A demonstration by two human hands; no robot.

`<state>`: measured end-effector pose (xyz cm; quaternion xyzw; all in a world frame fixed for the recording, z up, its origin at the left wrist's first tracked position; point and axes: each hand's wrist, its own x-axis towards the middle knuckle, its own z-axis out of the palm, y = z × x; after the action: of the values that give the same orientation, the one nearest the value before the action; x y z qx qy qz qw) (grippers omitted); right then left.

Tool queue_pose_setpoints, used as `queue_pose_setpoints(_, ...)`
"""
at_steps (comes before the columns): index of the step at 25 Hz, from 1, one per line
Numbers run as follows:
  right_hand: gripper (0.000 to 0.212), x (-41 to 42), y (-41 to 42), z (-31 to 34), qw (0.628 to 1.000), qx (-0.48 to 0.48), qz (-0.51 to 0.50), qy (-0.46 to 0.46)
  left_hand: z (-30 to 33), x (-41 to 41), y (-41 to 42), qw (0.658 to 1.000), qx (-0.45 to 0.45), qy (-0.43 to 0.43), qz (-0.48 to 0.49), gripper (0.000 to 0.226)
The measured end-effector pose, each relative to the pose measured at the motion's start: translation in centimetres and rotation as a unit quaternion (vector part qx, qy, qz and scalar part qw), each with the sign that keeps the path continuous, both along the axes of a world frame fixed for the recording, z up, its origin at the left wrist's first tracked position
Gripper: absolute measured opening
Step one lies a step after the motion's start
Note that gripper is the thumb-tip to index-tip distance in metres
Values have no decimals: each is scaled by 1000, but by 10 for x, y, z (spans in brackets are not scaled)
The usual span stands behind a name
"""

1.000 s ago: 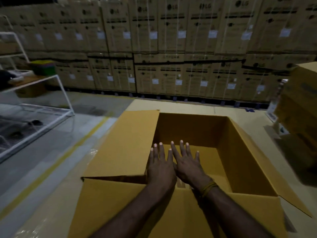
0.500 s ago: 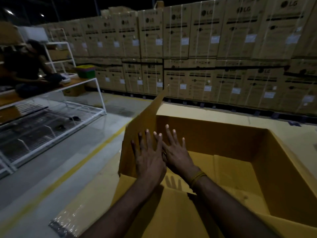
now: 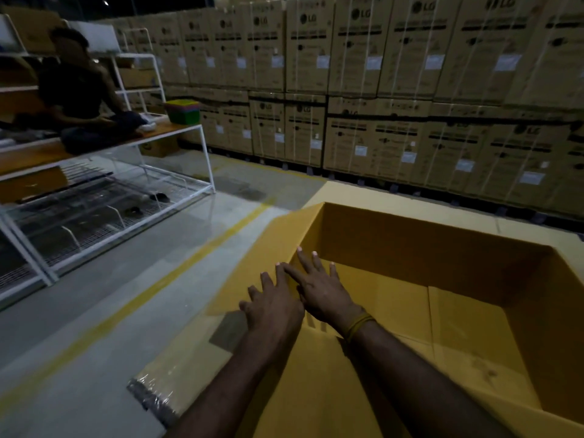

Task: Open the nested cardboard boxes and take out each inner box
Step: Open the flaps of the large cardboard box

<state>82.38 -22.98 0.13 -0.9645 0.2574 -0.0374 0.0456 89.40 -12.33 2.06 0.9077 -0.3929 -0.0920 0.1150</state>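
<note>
Both my hands are flat with fingers spread straight, gripping nothing. My left hand (image 3: pixel 274 306) presses palm-down on the left flap (image 3: pixel 252 263) of the big cardboard box (image 3: pixel 426 248), and my right hand (image 3: pixel 322 290) sits just beside it, touching it, fingers reaching over the fold where the flap meets the box wall. There's a yellow band (image 3: pixel 358 325) on my right wrist.

Compared to half a second ago, that flap was standing up tall and now it's pushed outward and down, lying low toward the floor. A second ago it was folded out too, so it popped up and I'm flattening it again.

The box fills the lower right of the frame: smooth tan corrugated board, open on top, bottom flaps showing a seam inside. I can't see any inner box in there.

Lower left there's crinkly plastic wrap (image 3: pixel 151 396) on the grey concrete floor (image 3: pixel 110 311) with a yellow painted line (image 3: pixel 189 257). Strapped LG cartons (image 3: pixel 379 90) are stacked across the top, and a person (image 3: pixel 82 96) sits on a white metal rack (image 3: pixel 126 172) upper left.
</note>
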Motion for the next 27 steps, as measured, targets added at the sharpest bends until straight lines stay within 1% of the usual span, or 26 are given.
queue_pose_setpoints(2, 71, 3, 0, 1, 999, 48, -7, 0, 2, 0, 0, 1000, -16, 7, -14, 84)
queue_pose_setpoints(4, 72, 3, 2, 3, 998, 63, -11, -11, 4, 1, 1, 999, -17, -11, -25, 85)
queue_pose_setpoints(6, 71, 1, 6, 6, 998, 58, -16, -20, 4, 1, 3, 999, -21, -14, -31, 84)
queue_pose_setpoints(8, 71, -4, 12, 9, 998, 41, -35, -23, 2, 1, 7, 998, -43, -28, -46, 81)
queue_pose_setpoints(11, 69, -26, 23, 12, 993, 31, -105, -43, -5, -9, 12, 989, -84, -69, -98, 69)
queue_pose_setpoints(13, 58, -50, 31, 10, 984, 28, -166, -54, -15, -24, 18, 977, -106, -93, -158, 58)
queue_pose_setpoints(15, 48, -78, 44, 5, 970, 24, -232, -62, -23, -39, 27, 961, -139, -96, -219, 54)
queue_pose_setpoints(17, 51, -108, 63, -1, 956, -3, -287, -61, -26, -50, 35, 944, -177, -77, -268, 54)
queue_pose_setpoints(20, 67, -142, 96, -12, 937, -62, -333, -88, -37, -62, 46, 909, -232, -86, -336, 46)
queue_pose_setpoints(22, 66, -161, 114, -23, 921, -69, -368, -103, -45, -66, 49, 892, -270, -92, -350, 39)
queue_pose_setpoints(24, 65, -177, 126, -34, 905, -65, -406, -113, -51, -68, 49, 885, -300, -87, -346, 35)
queue_pose_setpoints(27, 66, -194, 134, -46, 897, -75, -418, -120, -55, -71, 49, 878, -321, -96, -342, 32)
